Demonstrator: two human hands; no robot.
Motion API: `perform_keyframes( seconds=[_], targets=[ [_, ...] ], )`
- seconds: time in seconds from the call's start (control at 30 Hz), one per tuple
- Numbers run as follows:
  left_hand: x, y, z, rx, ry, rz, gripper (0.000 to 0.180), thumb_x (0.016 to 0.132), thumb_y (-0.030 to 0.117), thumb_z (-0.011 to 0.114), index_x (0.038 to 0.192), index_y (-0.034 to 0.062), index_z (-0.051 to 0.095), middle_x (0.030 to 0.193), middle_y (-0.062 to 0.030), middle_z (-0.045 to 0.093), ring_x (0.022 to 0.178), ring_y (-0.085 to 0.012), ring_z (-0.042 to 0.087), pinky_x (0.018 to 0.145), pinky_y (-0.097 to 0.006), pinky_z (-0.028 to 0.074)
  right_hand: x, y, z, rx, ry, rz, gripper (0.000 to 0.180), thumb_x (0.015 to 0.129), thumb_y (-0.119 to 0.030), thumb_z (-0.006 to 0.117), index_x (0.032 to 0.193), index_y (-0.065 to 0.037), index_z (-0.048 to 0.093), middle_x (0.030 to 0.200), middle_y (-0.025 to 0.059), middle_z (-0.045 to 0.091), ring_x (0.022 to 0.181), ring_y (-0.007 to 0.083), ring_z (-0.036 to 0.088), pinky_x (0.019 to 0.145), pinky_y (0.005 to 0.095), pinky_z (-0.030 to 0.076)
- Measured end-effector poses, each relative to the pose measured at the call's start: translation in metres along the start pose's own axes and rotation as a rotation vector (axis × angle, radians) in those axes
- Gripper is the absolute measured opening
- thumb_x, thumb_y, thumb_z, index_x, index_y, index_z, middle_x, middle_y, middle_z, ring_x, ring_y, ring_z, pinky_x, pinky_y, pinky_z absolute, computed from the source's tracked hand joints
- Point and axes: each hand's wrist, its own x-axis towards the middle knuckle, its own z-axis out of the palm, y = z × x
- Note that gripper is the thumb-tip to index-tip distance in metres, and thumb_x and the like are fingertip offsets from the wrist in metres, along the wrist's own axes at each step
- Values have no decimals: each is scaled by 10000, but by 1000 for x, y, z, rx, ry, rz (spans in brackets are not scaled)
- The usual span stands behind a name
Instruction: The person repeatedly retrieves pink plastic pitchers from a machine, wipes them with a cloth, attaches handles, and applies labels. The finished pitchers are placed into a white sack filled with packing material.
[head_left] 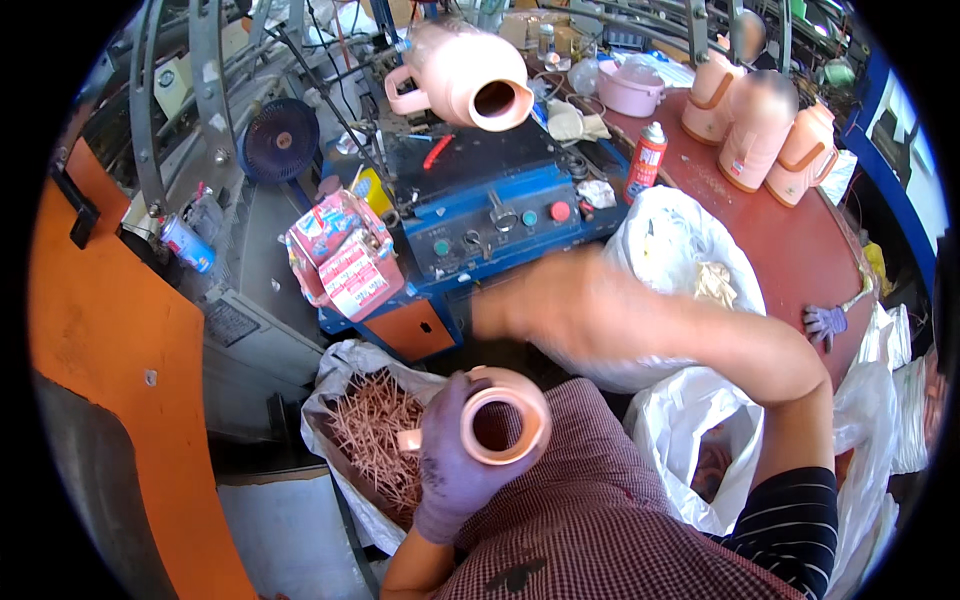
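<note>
One pink jug sits in the person's gloved left hand, above the lap, its mouth turned up and its handle pointing left. The glove is wrapped round the jug on the handle side; the right hand, bare and blurred, is raised ahead of it, and whether its fingers are closed or hold anything cannot be told. Work on this jug seems unfinished, since it is in hand. A second jug is tipped mouth-forward above the blue machine, and appears to be partway through too; three more jugs stand upright on the red table, but whether they are done or waiting does not show. That makes five jugs in clear view. Just left of the held one is one sack of pink strips, too many to count, which suggests much trimming is already behind. Farther out come two green buttons and one red button on the machine, one spray can, one pink pot, one loose glove and one fan.
</note>
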Motion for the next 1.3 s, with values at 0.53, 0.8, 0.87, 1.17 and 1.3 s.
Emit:
perform_keyframes(
  seconds=[0.53,0.8,0.87,1.17,1.3],
  targets=[
    [-20,45,-103,249,740,222,1100,580,309,844,1433,-31,239,1250,-197,535,1128,-321,551,971,-443,442,0,-27,-50,-1012,251,29,472,743,-206,652,1209,-209,574,1209,166,587,734,186,591,553,261,465],
    [113,68,-72,247,948,808,960,674,327,843,1429,25,332,1377,-204,448,1251,-363,466,1046,-474,390,-76,-87,-85,-350,105,226,382,734,-364,727,1027,-124,687,879,78,618,576,182,592,499,282,471],
    [147,57,-47,420,727,783,861,672,295,854,1373,56,416,1348,-176,470,1263,-380,451,1064,-479,371,-91,-72,-73,-264,44,328,400,717,-401,737,989,-111,696,831,84,598,564,215,608,492,309,485],
    [307,2,2,745,574,849,557,665,129,775,1164,89,532,1283,-124,522,1221,-407,458,1004,-489,397,-106,-69,-42,-403,26,480,385,707,-415,741,944,-115,699,758,74,544,523,247,618,454,335,471],
    [327,-1,-4,754,503,872,514,689,108,730,1161,136,529,1294,-81,504,1244,-358,442,1032,-477,376,-110,-79,-54,-365,44,488,383,696,-401,754,938,-107,708,792,68,572,539,234,626,459,322,481]
  ],
)
